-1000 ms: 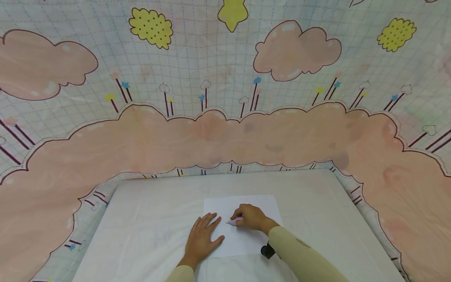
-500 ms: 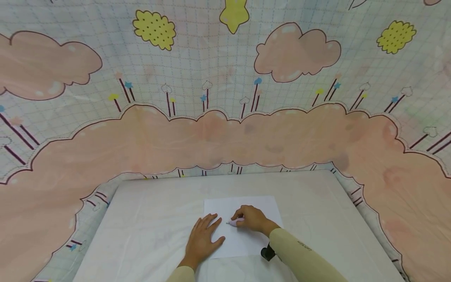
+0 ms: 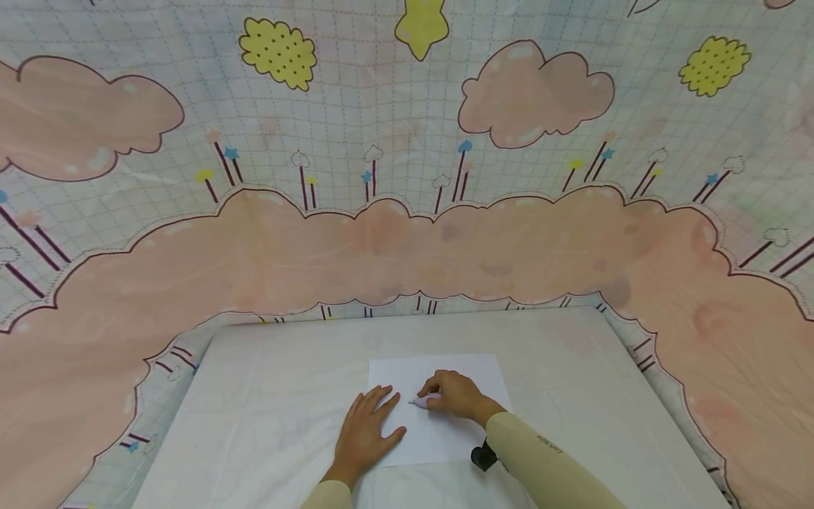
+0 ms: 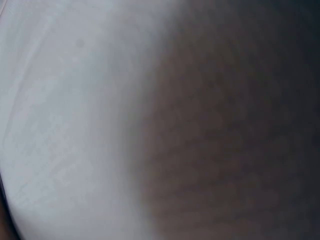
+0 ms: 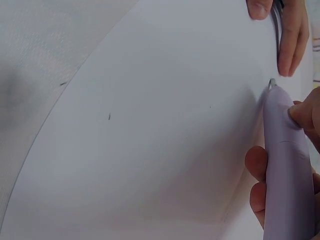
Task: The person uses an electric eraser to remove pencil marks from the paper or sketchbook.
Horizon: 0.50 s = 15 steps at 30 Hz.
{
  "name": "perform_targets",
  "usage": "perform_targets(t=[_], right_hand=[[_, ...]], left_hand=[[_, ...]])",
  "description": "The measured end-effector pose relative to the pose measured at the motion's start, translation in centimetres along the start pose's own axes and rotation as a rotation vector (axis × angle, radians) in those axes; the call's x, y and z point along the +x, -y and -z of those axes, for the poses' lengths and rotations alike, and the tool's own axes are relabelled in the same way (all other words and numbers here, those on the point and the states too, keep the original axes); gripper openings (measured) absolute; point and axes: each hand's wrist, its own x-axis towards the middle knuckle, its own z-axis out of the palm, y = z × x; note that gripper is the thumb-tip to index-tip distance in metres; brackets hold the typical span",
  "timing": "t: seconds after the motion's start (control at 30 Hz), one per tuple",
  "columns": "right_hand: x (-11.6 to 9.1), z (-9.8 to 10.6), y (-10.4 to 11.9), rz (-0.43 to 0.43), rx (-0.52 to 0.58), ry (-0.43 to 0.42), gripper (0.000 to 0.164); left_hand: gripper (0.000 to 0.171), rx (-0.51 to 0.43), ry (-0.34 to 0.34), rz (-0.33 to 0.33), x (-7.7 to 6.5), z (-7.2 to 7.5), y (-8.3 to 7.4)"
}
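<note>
A sheet of white paper [image 3: 458,438] lies on the white-covered table. My left hand [image 3: 364,435] rests on its left edge with fingers straight and thumb spread. My right hand [image 3: 456,393] holds a thick lavender pen-shaped tool [image 3: 427,401] over the paper, tilted with its tip toward the left hand. In the right wrist view, the tool [image 5: 287,160] shows a rounded body with a seam and a slim metal tip, right at the paper near the left fingers. A fingertip presses on its side. The left wrist view is mostly blurred, with dark skin-toned surface over white.
The white table cover [image 3: 273,382] spreads around the paper. A small black device [image 3: 483,456] sits at the right wrist by the paper's lower right edge. Small dark marks [image 5: 109,116] show on the paper. A cloud-printed cloth [image 3: 407,247] hangs behind the table.
The head view has shifted very slightly. Both hands, the tool and the paper stay in nearly the same place.
</note>
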Motion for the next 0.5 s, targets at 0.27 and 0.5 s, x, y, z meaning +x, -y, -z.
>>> perform_targets(t=[0.27, 0.5], right_hand=[[-0.02, 0.02, -0.43, -0.001, 0.002, -0.008, 0.013], [0.36, -0.35, 0.01, 0.015, 0.016, -0.002, 0.013]], left_hand=[[0.061, 0.002, -0.023, 0.001, -0.02, -0.26, 0.33], [0.061, 0.010, -0.025, -0.010, 0.10, -0.31, 0.24]])
